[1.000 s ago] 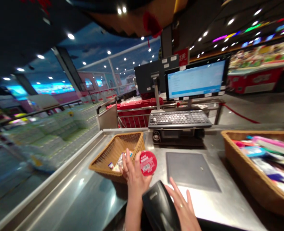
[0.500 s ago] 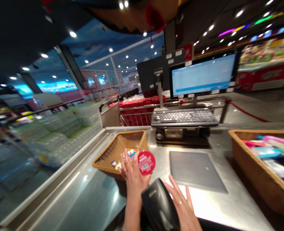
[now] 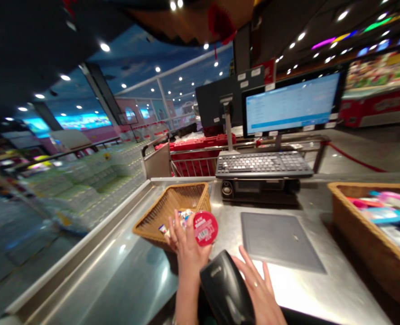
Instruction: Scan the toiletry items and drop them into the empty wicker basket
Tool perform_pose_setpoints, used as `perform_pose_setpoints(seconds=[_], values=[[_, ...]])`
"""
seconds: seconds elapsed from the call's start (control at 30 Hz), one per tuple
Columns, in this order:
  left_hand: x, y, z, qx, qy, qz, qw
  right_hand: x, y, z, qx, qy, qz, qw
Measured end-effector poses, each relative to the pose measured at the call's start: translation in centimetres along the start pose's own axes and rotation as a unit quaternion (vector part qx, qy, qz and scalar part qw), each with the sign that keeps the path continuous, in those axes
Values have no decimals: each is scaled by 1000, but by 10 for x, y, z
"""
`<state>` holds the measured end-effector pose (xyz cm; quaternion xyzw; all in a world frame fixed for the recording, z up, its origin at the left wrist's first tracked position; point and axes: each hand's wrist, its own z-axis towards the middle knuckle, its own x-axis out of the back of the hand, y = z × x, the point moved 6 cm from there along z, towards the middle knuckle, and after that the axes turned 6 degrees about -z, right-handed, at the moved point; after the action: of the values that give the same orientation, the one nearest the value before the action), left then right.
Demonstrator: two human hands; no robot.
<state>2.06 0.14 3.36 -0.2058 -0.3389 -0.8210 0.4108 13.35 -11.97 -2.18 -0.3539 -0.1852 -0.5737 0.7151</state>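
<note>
The left hand (image 3: pixel 186 247) is raised above the worktop (image 3: pixel 125 280) and holds a round red tub (image 3: pixel 205 228) at its edge between thumb and fingers, its flat face with a white barcode label turned toward the camera. The right hand (image 3: pixel 261 293) sits low at the near edge, fingers stretched and spread, a ring on one finger. A black handheld scanner (image 3: pixel 224 289) lies against its thumb side, head pointing up toward the tub and close below it. The thumb is hidden behind the scanner, so whether this hand grips it cannot be told. Just behind the left hand stands a wicker basket (image 3: pixel 152 216) containing a few small wrapped items, with the tub held over its near right corner. To the right of the hands a flat grey plate (image 3: pixel 281 241) is set into the steel worktop. A second, larger wicker basket (image 3: pixel 362 234) stands at the right edge, filled with colourful packets that are too blurred to identify. Beyond the plate a dark keyboard (image 3: pixel 264 163) rests on a low unit, with a lit monitor (image 3: pixel 291 106) on a stand above it and a second screen (image 3: pixel 220 101) turned away beside it. A red shopping cart (image 3: pixel 195 158) stands behind the worktop. The shop floor beyond is blurred.
</note>
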Motion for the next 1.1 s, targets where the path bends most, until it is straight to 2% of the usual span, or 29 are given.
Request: perform_pose_setpoints(seconds=[0.53,0.83,1.1], values=[[-1,-13,0,16,-6,-4,1000,-4,-8,2,32,20,-20,999],[1,-22,1,34,-6,-1,999,-7,-16,4,41,6,-22,999],[1,-29,1,36,-3,1,999,-11,-20,6,24,-46,-12,999]])
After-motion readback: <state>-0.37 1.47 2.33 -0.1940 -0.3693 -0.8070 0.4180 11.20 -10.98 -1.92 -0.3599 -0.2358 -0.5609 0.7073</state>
